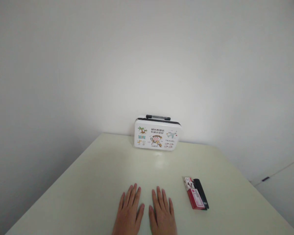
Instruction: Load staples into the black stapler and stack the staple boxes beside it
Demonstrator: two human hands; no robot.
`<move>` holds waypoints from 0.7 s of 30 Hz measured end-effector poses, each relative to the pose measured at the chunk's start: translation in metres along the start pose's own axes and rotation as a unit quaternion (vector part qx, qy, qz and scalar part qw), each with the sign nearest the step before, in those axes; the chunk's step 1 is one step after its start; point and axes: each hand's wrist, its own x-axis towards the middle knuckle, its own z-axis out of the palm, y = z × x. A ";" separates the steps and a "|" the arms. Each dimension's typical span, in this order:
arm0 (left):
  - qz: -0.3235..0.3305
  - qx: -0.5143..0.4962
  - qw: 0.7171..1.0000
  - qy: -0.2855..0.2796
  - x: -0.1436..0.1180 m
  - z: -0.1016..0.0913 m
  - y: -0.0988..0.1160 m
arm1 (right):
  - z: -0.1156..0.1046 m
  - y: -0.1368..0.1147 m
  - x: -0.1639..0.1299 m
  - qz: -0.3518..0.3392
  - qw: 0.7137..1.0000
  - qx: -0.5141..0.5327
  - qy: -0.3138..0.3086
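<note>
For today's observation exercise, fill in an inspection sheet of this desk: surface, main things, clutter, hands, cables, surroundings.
Surface: pale table, bare over most of its top.
Main things: red packet lying flat beside a black case, just right of the right hand, not touched.
Clutter: white printed box with black handle, standing at the far edge by the wall.
Hands: left hand and right hand flat on the table, side by side, holding nothing.
Cables: nothing seen.
Surroundings: plain white wall; white cabinet at right.

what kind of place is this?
Probably a plain indoor room, home or office: a pale table against a bare white wall, with a cartoon-printed travel case standing upright and both hands flat.
</note>
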 end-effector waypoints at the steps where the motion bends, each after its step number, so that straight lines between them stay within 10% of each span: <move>1: 0.000 0.003 1.000 0.003 0.000 0.001 0.000 | 0.001 0.001 0.000 -0.004 1.000 0.004 0.007; 12: 0.004 -0.003 1.000 0.010 0.000 0.001 -0.001 | -0.021 0.009 0.013 0.013 0.981 0.194 0.019; 21: -0.007 -0.030 1.000 -0.004 -0.001 0.003 -0.002 | -0.130 0.184 0.037 0.218 0.902 0.342 0.148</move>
